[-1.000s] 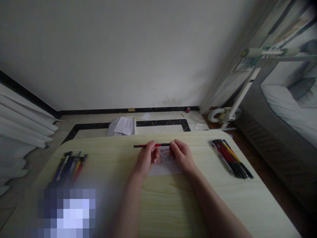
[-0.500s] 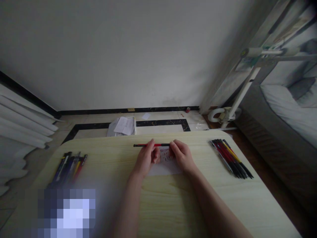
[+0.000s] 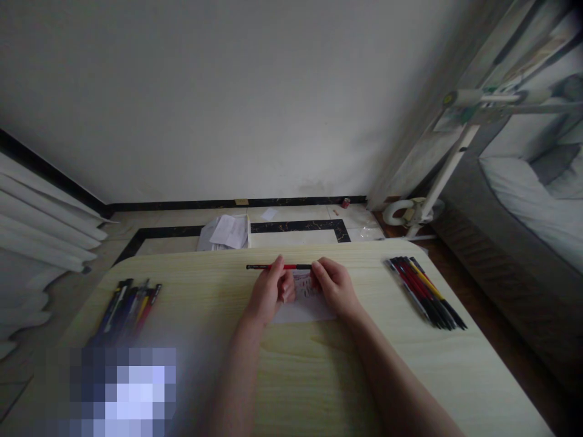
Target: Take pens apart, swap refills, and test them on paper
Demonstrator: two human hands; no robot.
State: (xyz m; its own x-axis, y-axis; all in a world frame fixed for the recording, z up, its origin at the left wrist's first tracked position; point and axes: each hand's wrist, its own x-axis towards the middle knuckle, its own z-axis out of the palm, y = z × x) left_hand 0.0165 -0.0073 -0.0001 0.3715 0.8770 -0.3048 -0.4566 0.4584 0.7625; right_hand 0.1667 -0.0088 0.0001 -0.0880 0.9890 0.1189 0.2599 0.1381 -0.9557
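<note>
A red and black pen (image 3: 259,266) lies level across the far middle of the pale wooden table (image 3: 291,364). My left hand (image 3: 268,292) pinches its middle and my right hand (image 3: 334,286) pinches its right end. Both hands rest over a white sheet of paper (image 3: 304,309) with small reddish marks between them. A row of pens (image 3: 426,290) in black, red and yellow lies at the right of the table. Another bunch of pens (image 3: 127,303), mostly dark blue, lies at the left.
Beyond the table's far edge, loose papers (image 3: 226,231) lie on the tiled floor by the white wall. A white stand (image 3: 432,194) and a bed (image 3: 532,200) are on the right, curtains (image 3: 36,243) on the left. A blurred patch covers the near left corner.
</note>
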